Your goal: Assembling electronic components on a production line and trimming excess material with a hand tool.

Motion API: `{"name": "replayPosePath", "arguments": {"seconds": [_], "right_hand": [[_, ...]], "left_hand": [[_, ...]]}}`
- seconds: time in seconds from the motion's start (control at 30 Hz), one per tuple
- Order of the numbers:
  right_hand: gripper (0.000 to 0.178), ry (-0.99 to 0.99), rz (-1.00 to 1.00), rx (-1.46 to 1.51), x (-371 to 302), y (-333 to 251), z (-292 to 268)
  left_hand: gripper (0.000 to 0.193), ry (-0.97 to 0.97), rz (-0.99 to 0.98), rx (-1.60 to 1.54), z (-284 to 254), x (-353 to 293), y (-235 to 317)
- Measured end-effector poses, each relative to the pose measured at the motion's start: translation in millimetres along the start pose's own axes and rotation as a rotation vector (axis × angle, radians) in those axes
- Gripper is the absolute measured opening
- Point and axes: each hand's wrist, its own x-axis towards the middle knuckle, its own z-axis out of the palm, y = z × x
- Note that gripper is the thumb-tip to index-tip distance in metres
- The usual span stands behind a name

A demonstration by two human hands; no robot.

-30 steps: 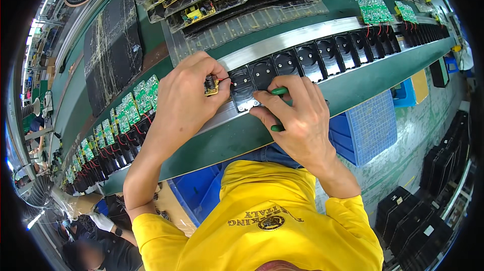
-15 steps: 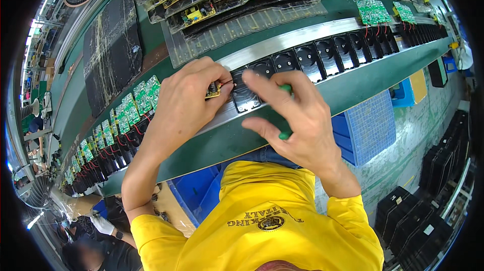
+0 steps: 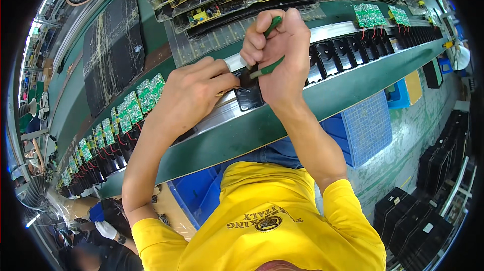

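Note:
My right hand is wrapped around green-handled pliers, its palm turned partly up. The jaws point left and down over a black plastic case, close to my left fingertips. My left hand pinches a small circuit board at the left side of that case. Only a yellowish edge of the board shows; the fingers hide the rest. The case sits on a metal rail along the green bench. Whether the jaws grip anything cannot be made out.
More black cases line the rail to the right. Green boards with red wires stand along it at left, others at far right. Stacked trays of yellow-topped boards lie behind. Blue bins sit below; a co-worker's gloved hand is lower left.
My right hand has swung up and turned over, closing round the pliers and bringing their jaws to the case. My left hand has shifted slightly, and the board is more hidden now.

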Motion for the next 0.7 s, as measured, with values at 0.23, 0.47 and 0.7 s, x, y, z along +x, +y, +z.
{"name": "replayPosePath", "arguments": {"seconds": [0.23, 0.47, 0.7], "right_hand": [[0.044, -0.003, 0.032, 0.099, 2.3, 8.8, 4.0], [0.034, -0.045, 0.044, 0.041, 3.3, 13.4, 10.4], [0.026, -0.047, 0.017, 0.007, 2.1, 17.8, 9.1]], "left_hand": [[0.008, 0.059, 0.055, -0.03, 6.4, -1.1, -6.6], [0.007, 0.105, 0.081, -0.057, 8.8, 1.8, -7.2], [0.004, 0.09, -0.001, -0.027, 6.6, 1.2, 1.9]]}}
